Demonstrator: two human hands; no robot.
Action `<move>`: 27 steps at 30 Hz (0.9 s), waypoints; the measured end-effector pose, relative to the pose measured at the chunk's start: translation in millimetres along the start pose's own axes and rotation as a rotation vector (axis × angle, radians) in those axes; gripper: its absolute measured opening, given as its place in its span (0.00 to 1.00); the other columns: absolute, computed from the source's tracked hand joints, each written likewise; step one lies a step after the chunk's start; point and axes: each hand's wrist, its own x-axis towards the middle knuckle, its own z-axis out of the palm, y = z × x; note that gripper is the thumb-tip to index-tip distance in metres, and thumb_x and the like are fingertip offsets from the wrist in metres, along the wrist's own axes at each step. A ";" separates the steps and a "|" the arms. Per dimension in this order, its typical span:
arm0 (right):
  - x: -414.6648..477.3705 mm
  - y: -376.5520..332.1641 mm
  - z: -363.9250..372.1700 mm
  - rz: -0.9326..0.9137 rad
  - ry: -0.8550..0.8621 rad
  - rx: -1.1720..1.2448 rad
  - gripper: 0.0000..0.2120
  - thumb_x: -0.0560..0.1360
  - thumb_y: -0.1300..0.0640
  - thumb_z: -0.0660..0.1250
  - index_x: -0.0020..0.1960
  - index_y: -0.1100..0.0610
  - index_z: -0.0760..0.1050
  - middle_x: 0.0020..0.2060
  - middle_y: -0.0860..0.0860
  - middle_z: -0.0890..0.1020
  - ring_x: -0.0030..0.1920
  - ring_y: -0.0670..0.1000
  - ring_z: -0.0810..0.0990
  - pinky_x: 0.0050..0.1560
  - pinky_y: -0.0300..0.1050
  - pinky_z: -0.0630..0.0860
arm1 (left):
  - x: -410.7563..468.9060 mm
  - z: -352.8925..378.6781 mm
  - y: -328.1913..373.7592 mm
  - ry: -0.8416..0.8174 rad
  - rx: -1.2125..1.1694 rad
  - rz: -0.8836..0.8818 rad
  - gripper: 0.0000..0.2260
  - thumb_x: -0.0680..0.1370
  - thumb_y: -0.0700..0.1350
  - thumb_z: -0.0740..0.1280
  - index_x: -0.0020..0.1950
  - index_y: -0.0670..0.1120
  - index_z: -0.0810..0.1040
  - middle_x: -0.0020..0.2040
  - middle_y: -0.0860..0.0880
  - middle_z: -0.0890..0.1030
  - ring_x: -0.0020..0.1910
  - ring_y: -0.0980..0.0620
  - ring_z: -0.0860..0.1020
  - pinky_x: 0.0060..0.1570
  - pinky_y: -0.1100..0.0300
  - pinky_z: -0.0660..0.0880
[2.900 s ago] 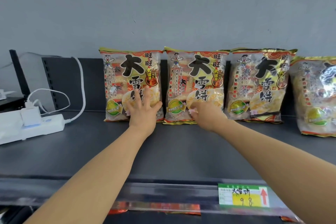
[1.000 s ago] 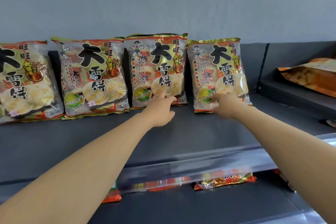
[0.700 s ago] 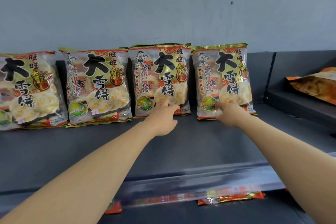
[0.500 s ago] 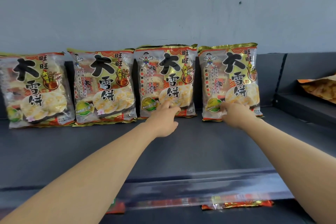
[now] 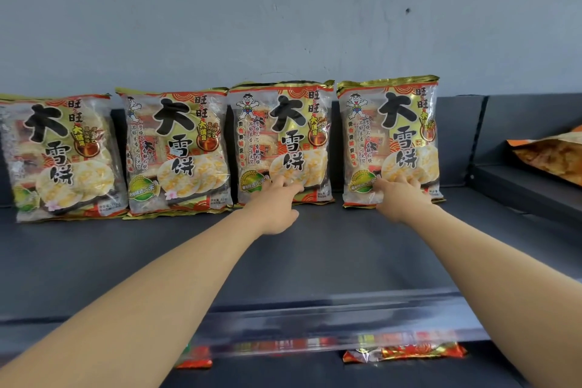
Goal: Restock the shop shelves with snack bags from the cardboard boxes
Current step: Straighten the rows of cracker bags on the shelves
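- Four rice-cracker bags stand upright in a row along the far edge of the dark shelf (image 5: 315, 255). Their printed fronts face the aisle and they lean on the back panel (image 5: 459, 135), which probably keeps them from slumping.
- The left hand (image 5: 277, 208) reaches to the third bag (image 5: 280, 135). Its fingers are stretched forward and slightly apart, with the tips on the bag's lower front and nothing gripped. It looks like a nudge to square the bag up.
- The right hand (image 5: 401, 198) is on the lower front of the rightmost bag (image 5: 390, 135). Its fingers are bunched close on the film, and I cannot tell whether they pinch it or only press.
- A narrow gap separates these two bags. The second bag (image 5: 176, 151) overlaps or touches the third, and the leftmost bag (image 5: 59, 157) tilts a little.
- The near part of the shelf is bare, so my guess is that more rows could go in front.
- Below the blurred clear price rail (image 5: 330, 321), red-and-gold packets (image 5: 406, 353) lie on a lower level.
- To the far right, an orange snack bag (image 5: 554, 161) lies flat on the neighbouring shelf (image 5: 519, 189).
- No cardboard box is in view.
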 end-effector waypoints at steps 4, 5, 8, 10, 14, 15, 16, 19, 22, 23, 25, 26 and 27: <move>-5.3 1.0 -1.8 -0.003 -0.015 -0.015 0.27 0.77 0.60 0.59 0.73 0.45 0.60 0.73 0.57 0.60 0.74 0.63 0.55 0.68 0.63 0.64 | -1.7 -0.1 4.8 -0.009 0.014 0.004 0.25 0.79 0.48 0.61 0.75 0.52 0.59 0.74 0.47 0.57 0.73 0.43 0.58 0.67 0.44 0.65; -7.0 -0.7 -3.2 -0.008 0.003 -0.021 0.25 0.77 0.60 0.59 0.73 0.46 0.62 0.72 0.57 0.62 0.73 0.62 0.57 0.67 0.61 0.66 | -2.6 -0.4 6.3 -0.008 0.018 0.007 0.25 0.79 0.48 0.61 0.75 0.52 0.59 0.74 0.47 0.57 0.73 0.43 0.58 0.67 0.45 0.65; -13.4 -12.7 -9.3 -0.067 0.087 -0.030 0.21 0.77 0.60 0.58 0.70 0.53 0.67 0.66 0.57 0.71 0.68 0.61 0.66 0.62 0.55 0.70 | -6.2 -2.8 9.9 -0.001 0.021 0.015 0.24 0.79 0.48 0.61 0.75 0.51 0.60 0.74 0.47 0.58 0.73 0.43 0.58 0.66 0.45 0.65; -19.9 -25.1 -14.0 -0.116 0.124 -0.016 0.18 0.77 0.60 0.57 0.66 0.55 0.71 0.63 0.58 0.74 0.65 0.60 0.70 0.60 0.52 0.72 | -8.7 -4.5 10.7 0.005 0.017 0.019 0.24 0.79 0.48 0.61 0.75 0.50 0.60 0.74 0.47 0.58 0.73 0.43 0.58 0.67 0.45 0.65; -33.6 -52.0 -22.6 -0.217 0.158 0.016 0.16 0.77 0.59 0.57 0.64 0.54 0.73 0.61 0.57 0.76 0.62 0.60 0.71 0.60 0.53 0.72 | -19.1 -10.0 8.5 0.017 -0.006 0.035 0.24 0.79 0.48 0.61 0.75 0.49 0.61 0.73 0.47 0.60 0.72 0.44 0.59 0.68 0.45 0.64; -36.7 -58.0 -24.2 -0.237 0.163 0.014 0.16 0.77 0.59 0.58 0.64 0.54 0.73 0.61 0.57 0.76 0.63 0.60 0.71 0.60 0.53 0.71 | -22.6 -11.8 6.9 0.023 -0.002 0.035 0.24 0.80 0.48 0.61 0.75 0.49 0.60 0.73 0.47 0.60 0.72 0.44 0.59 0.68 0.45 0.64; -39.2 -63.7 -25.5 -0.255 0.167 0.011 0.16 0.77 0.58 0.58 0.64 0.54 0.73 0.61 0.56 0.75 0.63 0.60 0.71 0.60 0.53 0.71 | -26.2 -13.7 4.9 0.031 0.007 0.035 0.25 0.80 0.48 0.61 0.76 0.49 0.60 0.74 0.47 0.60 0.72 0.44 0.60 0.68 0.45 0.64; -47.0 -79.1 -27.2 -0.300 0.156 0.003 0.17 0.77 0.58 0.58 0.65 0.55 0.73 0.62 0.56 0.74 0.64 0.59 0.70 0.60 0.53 0.71 | -36.7 -20.6 -3.3 0.048 0.015 0.026 0.25 0.79 0.48 0.61 0.75 0.49 0.60 0.73 0.46 0.61 0.71 0.43 0.62 0.67 0.44 0.66; -56.7 -93.1 -30.1 -0.318 0.142 0.012 0.17 0.77 0.59 0.58 0.65 0.55 0.72 0.62 0.56 0.74 0.64 0.59 0.69 0.60 0.53 0.71 | -49.8 -28.2 -10.6 0.050 -0.011 0.021 0.25 0.79 0.47 0.62 0.76 0.51 0.60 0.71 0.45 0.63 0.70 0.44 0.63 0.67 0.45 0.66; -60.7 -97.9 -31.5 -0.325 0.147 0.018 0.17 0.77 0.60 0.58 0.65 0.55 0.72 0.62 0.56 0.74 0.63 0.59 0.70 0.60 0.54 0.71 | -55.1 -31.0 -12.4 0.054 -0.004 0.020 0.25 0.79 0.47 0.61 0.76 0.51 0.60 0.70 0.46 0.64 0.70 0.44 0.63 0.66 0.45 0.66; -70.7 -107.3 -34.1 -0.339 0.154 0.026 0.17 0.77 0.60 0.58 0.65 0.54 0.72 0.62 0.57 0.75 0.63 0.59 0.70 0.60 0.54 0.72 | -66.3 -35.9 -16.0 0.064 0.016 0.013 0.22 0.79 0.48 0.61 0.74 0.49 0.63 0.69 0.46 0.65 0.68 0.44 0.64 0.65 0.46 0.67; -76.4 -111.9 -35.2 -0.346 0.155 0.029 0.17 0.77 0.60 0.58 0.65 0.54 0.72 0.61 0.57 0.75 0.63 0.59 0.71 0.60 0.53 0.71 | -72.0 -38.0 -18.2 0.069 0.021 0.010 0.21 0.79 0.48 0.61 0.72 0.48 0.65 0.68 0.46 0.65 0.67 0.43 0.65 0.64 0.46 0.68; -82.9 -116.3 -36.0 -0.350 0.156 0.031 0.17 0.76 0.60 0.58 0.64 0.55 0.72 0.61 0.57 0.76 0.62 0.59 0.71 0.60 0.53 0.71 | -78.0 -40.3 -20.6 0.074 0.023 0.011 0.20 0.79 0.48 0.61 0.71 0.47 0.67 0.67 0.46 0.66 0.67 0.43 0.66 0.63 0.47 0.68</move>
